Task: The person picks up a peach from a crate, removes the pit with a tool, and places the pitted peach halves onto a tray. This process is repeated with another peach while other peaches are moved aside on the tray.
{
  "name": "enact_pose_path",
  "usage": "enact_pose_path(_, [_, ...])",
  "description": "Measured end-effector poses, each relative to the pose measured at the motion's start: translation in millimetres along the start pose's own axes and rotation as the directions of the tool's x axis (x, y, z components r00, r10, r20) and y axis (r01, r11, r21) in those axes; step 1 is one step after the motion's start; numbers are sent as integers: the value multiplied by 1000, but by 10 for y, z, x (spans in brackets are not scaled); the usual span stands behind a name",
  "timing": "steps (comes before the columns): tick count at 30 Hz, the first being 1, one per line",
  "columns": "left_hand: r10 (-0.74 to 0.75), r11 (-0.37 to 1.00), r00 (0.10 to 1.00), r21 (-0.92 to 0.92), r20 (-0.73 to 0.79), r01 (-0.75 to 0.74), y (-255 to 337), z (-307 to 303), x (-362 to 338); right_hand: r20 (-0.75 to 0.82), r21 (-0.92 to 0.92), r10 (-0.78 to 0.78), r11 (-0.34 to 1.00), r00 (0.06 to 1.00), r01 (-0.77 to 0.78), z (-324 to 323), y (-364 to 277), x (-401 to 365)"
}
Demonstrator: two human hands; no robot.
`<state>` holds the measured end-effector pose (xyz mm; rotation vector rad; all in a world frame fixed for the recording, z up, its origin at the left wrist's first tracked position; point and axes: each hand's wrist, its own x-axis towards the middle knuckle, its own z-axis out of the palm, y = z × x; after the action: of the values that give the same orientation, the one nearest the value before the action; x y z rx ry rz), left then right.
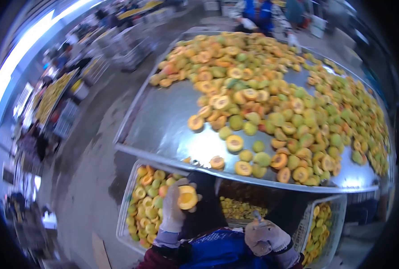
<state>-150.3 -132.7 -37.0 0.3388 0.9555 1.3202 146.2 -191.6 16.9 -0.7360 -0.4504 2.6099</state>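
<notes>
My left hand (176, 204), in a pale glove, is closed round a halved peach (187, 197) whose orange cut face shows. It is over the inner edge of a white crate (124, 210) full of peach halves. My right hand (264, 235), also gloved, is closed on a small tool (257, 215) whose tip sticks up from the fist; its details are blurred. Beyond both hands stands a metal table (159, 119) with a large heap of yellow, green and orange peach halves (293, 116).
A second crate (338, 224) with fruit stands at the right. Small pieces (242, 209) lie in a container below the table, between my hands. Across the table stands a person (264, 15) with gloved hands. Other tables, stacked crates (130, 49) and people are at the left.
</notes>
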Motion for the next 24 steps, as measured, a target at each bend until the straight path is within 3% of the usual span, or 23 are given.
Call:
enact_pose_path(2, [252, 919, 946, 358, -202, -168, 150, -610, -239, -222, -49, -26, 999, 975, 15, 7, 44, 98])
enact_pose_path(4, [562, 526, 801, 837, -207, -152, 192, -1330, -498, -249, -105, -36, 994, 968, 10, 88, 22, 205])
enact_pose_path(6, [412, 827, 689, 562, -596, -9, 72, -2178, -730, -312, -176, 5, 982, 950, -63, 161, -18, 291])
enact_pose_path(7, [415, 833, 670, 553, -615, -8, 36, -2344, -937, -303, -185, 26, 979, 953, -85, 208, -22, 338])
enact_pose_path(9, [419, 690, 553, 648, -721, 322, -24, -2518, -1239, -360, -315, -56, 947, 931, -65, 300, -18, 424])
enact_pose_path(10, [417, 699, 538, 637, -733, 325, -68, -2582, -1325, -354, -322, -42, 944, 934, -79, 329, -14, 454])
enact_pose_path(12, [309, 560, 388, 496, -868, 664, -143, -2514, -1458, -430, -263, 5, 956, 903, -131, 351, 8, 486])
enact_pose_path(13, [412, 453, 412, 575, -813, 682, -237, -2403, -1511, -430, -269, 12, 953, 903, -141, 336, 35, 506])
enact_pose_path(15, [509, 399, 501, 708, -700, 583, -605, -2447, -1494, -453, -267, 3, 954, 892, -139, 304, 102, 536])
enact_pose_path(17, [209, 194, 748, 777, -629, 599, -881, -2496, -1474, -460, -316, -54, 943, 886, -107, 377, 147, 592])
enact_pose_path(18, [203, 27, 805, 825, -557, 564, -1033, -2422, -1471, -462, -358, -118, 931, 879, -63, 408, 166, 619])
enact_pose_path(21, [219, 40, 831, 856, -511, 516, -1031, -2456, -1407, -488, -294, -62, 951, 871, -97, 402, 187, 578])
enact_pose_path(23, [282, 194, 729, 781, -623, 593, -995, -2553, -1330, -514, -257, -53, 962, 856, -95, 433, 185, 596])
enact_pose_path(24, [282, 193, 730, 782, -623, 593, -945, -2497, -1245, -539, -214, -39, 972, 842, -92, 445, 192, 612])
